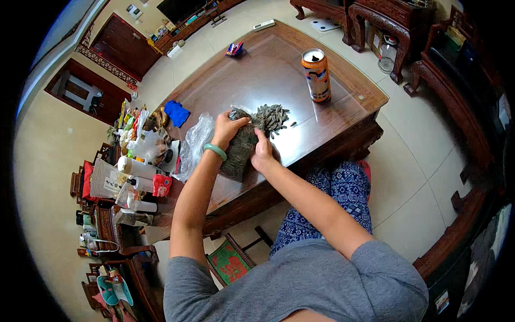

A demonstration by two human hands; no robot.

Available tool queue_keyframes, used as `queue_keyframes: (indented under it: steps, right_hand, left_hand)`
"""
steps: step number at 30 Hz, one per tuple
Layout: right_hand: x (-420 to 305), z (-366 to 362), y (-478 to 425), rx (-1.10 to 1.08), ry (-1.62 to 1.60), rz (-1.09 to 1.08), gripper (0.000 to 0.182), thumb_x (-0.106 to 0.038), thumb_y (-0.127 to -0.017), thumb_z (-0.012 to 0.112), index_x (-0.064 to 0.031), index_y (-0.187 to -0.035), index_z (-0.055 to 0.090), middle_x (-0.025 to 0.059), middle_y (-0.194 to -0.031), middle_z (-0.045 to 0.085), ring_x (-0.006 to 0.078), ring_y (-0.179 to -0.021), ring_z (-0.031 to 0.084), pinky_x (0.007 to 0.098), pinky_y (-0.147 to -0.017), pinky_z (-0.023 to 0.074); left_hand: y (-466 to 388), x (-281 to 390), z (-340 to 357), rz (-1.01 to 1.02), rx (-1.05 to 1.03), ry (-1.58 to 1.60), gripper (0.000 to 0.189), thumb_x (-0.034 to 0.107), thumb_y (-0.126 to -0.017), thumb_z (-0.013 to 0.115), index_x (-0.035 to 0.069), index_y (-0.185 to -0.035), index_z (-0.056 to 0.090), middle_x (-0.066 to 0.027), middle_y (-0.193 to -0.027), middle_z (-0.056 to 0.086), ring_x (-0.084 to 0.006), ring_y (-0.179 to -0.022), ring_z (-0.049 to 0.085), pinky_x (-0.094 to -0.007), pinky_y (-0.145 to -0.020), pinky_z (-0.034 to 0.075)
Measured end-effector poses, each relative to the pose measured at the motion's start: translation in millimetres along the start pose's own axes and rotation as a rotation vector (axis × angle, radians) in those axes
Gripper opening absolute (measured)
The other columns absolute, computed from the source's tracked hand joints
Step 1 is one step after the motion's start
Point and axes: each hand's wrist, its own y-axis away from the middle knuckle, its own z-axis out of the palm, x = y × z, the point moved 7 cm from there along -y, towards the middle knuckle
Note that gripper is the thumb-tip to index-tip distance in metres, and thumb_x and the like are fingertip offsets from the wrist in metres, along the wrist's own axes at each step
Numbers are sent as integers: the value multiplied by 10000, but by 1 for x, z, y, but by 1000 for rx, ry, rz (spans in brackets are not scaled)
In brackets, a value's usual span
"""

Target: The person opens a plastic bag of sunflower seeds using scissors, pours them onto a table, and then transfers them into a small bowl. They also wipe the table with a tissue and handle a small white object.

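A clear plastic bag full of sunflower seeds (238,155) lies tilted on the table near its front edge. My left hand (228,128) grips its upper left side, thumb across the top, with a green bangle on that wrist. On the bag's right side, my right hand (262,149) holds the edge near the mouth; its fingers are partly hidden. Beyond the bag's mouth spreads a pile of loose sunflower seeds (272,117), with a few strays to the right. A crumpled clear plastic bag (197,147) rests just left of my left hand.
An orange drink can (316,76) stands upright at the right of the wooden table (277,60). A blue cloth (176,113), a red packet (161,185) and several bottles (139,167) crowd the left end. A small blue wrapper (234,49) and a remote control (264,25) lie farther back.
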Motion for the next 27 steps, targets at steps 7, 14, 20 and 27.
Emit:
queue_keyframes:
  steps: [7,14,20,27]
  right_hand:
    - [-2,-4,4,238,34,-28,593,-465,-927,589,18,-1266,536,129,-1221,586,255,-1099,572,416,-959,466]
    - [-6,11,16,75,159,-65,404,-326,-884,650,-12,-1138,627,118,-1137,633,248,-1026,605,399,-929,474]
    - [-8,8,14,352,159,-13,546,-450,-910,594,-32,-1259,554,139,-1215,605,281,-1087,585,458,-961,468]
    - [-4,15,17,38,182,-30,472,-415,-964,554,-40,-1251,560,99,-1197,617,216,-1114,566,373,-984,432]
  left_hand:
    - [8,8,0,-35,-50,3,269,102,-740,821,-10,-935,675,-93,-813,702,-159,-667,664,-292,-595,549]
    - [7,-8,-7,-1,23,-43,238,92,-721,806,-32,-885,685,-100,-788,711,-164,-659,669,-312,-599,547]
    - [17,7,-7,-43,33,105,264,23,-687,809,-43,-902,671,-122,-788,701,-186,-649,670,-312,-585,559]
    - [23,5,-17,18,66,184,256,37,-722,792,-24,-936,665,-99,-826,703,-171,-668,667,-306,-617,552]
